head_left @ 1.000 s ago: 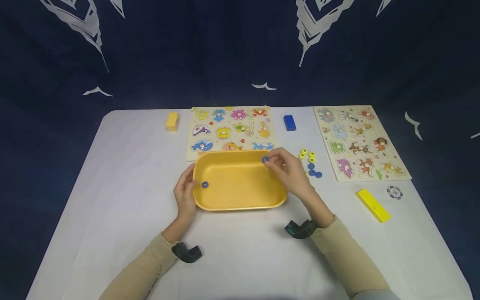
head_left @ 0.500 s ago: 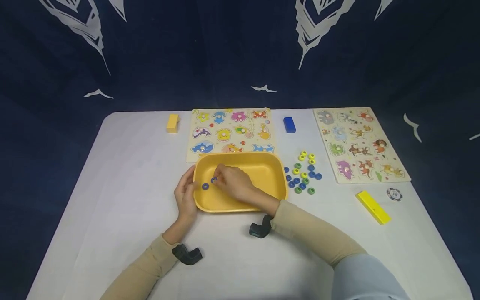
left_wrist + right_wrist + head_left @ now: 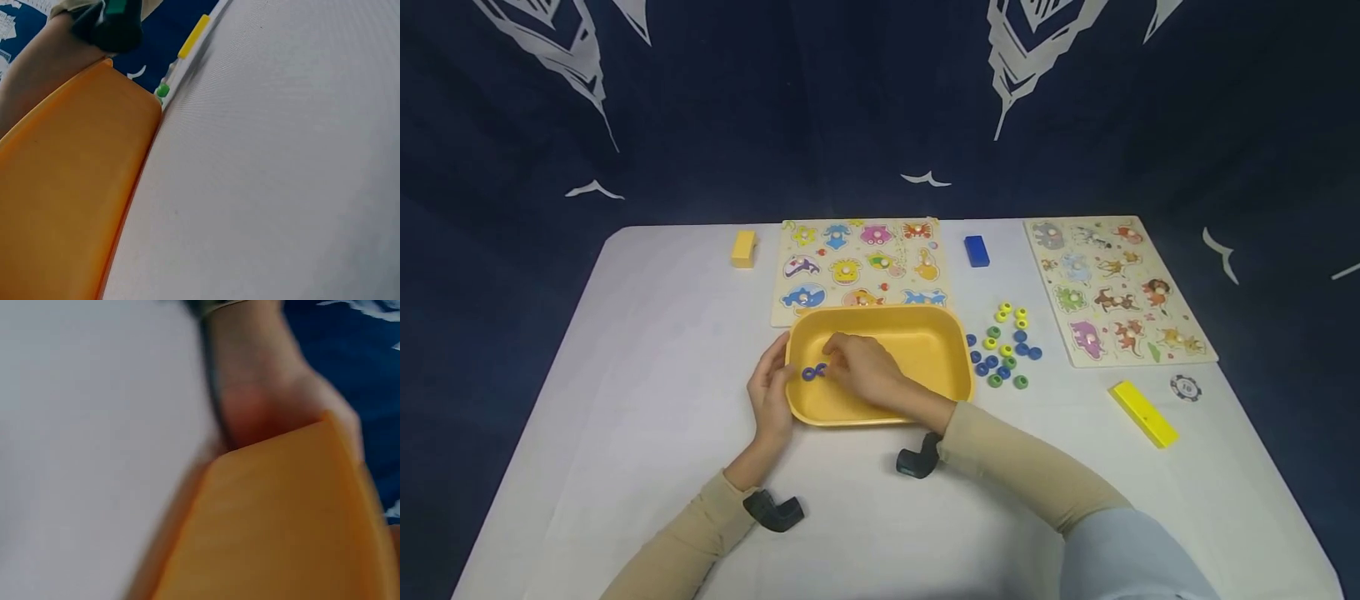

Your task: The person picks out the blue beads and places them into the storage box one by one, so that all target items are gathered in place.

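A shallow yellow tray (image 3: 925, 342) sits mid-table in the head view. My left hand (image 3: 769, 392) grips its left end, thumb over the rim; this grip also shows, blurred, in the right wrist view. Inside the tray my right hand (image 3: 868, 371) pinches a blue bead (image 3: 821, 369), partly covered by its fingertips. That bead lies close beside another ring-shaped blue bead (image 3: 808, 374) near the tray's left wall. To the tray's right lie several loose blue (image 3: 1020, 337), green (image 3: 1020, 382) and yellow beads (image 3: 1007, 350).
Behind the tray is a sea-animal puzzle board (image 3: 861, 267), partly covered by it. Another animal puzzle board (image 3: 1120, 292) lies at right. A long yellow block (image 3: 1144, 414), a poker chip (image 3: 1186, 387), a blue block (image 3: 977, 251) and a light orange block (image 3: 743, 249) lie around.
My right hand has carried a blue bead from the tray's right rim to its left part and lowered it beside the other bead. My left hand has stayed on the tray.
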Tool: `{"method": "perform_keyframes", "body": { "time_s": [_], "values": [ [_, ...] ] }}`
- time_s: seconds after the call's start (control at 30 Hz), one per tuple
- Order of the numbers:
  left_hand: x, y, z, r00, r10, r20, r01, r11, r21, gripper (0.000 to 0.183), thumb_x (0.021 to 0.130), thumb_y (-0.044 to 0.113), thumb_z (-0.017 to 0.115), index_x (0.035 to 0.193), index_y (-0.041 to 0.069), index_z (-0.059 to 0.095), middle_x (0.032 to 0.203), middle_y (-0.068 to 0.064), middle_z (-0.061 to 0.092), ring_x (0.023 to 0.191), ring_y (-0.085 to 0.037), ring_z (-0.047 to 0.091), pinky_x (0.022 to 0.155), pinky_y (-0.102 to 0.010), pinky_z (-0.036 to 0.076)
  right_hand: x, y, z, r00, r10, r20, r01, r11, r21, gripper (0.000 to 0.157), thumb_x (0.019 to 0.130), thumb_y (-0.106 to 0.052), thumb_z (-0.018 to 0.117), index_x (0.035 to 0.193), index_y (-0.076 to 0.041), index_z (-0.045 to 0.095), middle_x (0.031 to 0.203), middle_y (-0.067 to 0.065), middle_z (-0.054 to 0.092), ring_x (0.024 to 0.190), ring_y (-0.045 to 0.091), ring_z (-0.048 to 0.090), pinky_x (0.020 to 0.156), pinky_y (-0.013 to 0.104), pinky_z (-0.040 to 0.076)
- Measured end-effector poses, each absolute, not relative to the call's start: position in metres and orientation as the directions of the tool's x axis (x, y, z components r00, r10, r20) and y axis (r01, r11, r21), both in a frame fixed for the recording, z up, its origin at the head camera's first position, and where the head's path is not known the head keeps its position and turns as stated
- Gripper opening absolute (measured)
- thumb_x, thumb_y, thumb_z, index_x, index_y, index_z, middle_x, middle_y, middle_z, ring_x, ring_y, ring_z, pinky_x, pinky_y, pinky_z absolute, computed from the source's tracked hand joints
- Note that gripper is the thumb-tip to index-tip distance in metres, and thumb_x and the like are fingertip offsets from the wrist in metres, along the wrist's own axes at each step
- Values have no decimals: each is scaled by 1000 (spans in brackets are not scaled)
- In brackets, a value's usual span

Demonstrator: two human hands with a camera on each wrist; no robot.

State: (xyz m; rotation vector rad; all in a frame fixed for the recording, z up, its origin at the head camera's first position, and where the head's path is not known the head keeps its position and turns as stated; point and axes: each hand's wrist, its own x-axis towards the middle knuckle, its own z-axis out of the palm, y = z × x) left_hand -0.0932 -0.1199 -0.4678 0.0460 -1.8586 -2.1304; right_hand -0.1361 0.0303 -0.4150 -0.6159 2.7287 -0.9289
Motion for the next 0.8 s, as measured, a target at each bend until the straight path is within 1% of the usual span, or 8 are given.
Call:
{"method": "perform_keyframes", "body": {
  "time_s": [0.07,0.2,0.3,0.4,0.5,0.63,0.7,0.8],
  "values": [
    [-91,-118,-463,-953,-249,172,204,-109,973,45,83,-4,37,126,4,48,124,-14,50,110,-27,49,91,-26,47,-130,42,-409,-901,-431,57,-359,663,-657,21,80,-20,63,99,-11,63,77,-8,60,65,6,51,58,19,45],
    [-90,-118,-461,-955,-249,159,192,-116,975,46,83,-6,36,127,1,46,125,-16,49,110,-31,49,91,-29,47,-117,78,-399,-897,-365,249,-423,550,-720,19,79,-21,65,96,-11,64,76,-8,58,58,7,45,49,19,40],
    [-90,-117,-458,-955,-254,152,188,-121,975,46,83,-8,36,127,1,46,124,-17,49,109,-35,47,92,-32,47,-110,115,-400,-896,-293,333,-440,502,-744,20,78,-20,66,96,-11,64,75,-5,57,56,8,42,45,19,36],
    [-88,-115,-449,-955,-250,158,191,-113,975,45,82,-8,35,127,-2,44,125,-20,47,110,-40,45,93,-35,45,-104,157,-408,-899,-194,393,-435,504,-747,21,78,-17,67,97,-9,64,75,-3,56,56,9,40,43,19,33],
    [-86,-113,-446,-955,-249,164,197,-113,974,45,82,-7,35,126,-4,44,125,-23,46,111,-41,43,94,-36,44,-98,197,-422,-909,-72,411,-384,531,-755,23,76,-12,68,98,-6,64,75,-2,55,57,9,38,43,18,30],
    [-86,-113,-447,-954,-253,161,196,-121,973,45,82,-7,35,126,-4,44,127,-22,46,113,-39,44,94,-34,44,-92,237,-441,-928,66,367,-267,570,-777,25,76,-11,68,100,-7,64,78,-3,55,60,10,39,45,17,31],
    [-86,-113,-449,-955,-253,157,193,-125,973,45,82,-7,35,126,-3,44,128,-20,46,114,-37,44,94,-33,44,-91,250,-449,-935,99,340,-225,573,-788,25,76,-12,68,101,-8,64,79,-2,55,62,10,41,45,15,34],
    [-86,-113,-450,-957,-247,155,190,-125,974,45,83,-7,35,126,-2,44,128,-17,46,115,-35,44,95,-32,44,-90,260,-456,-950,109,293,-181,571,-800,27,76,-14,68,103,-9,64,82,1,56,63,11,44,46,12,39]
  ]
}}
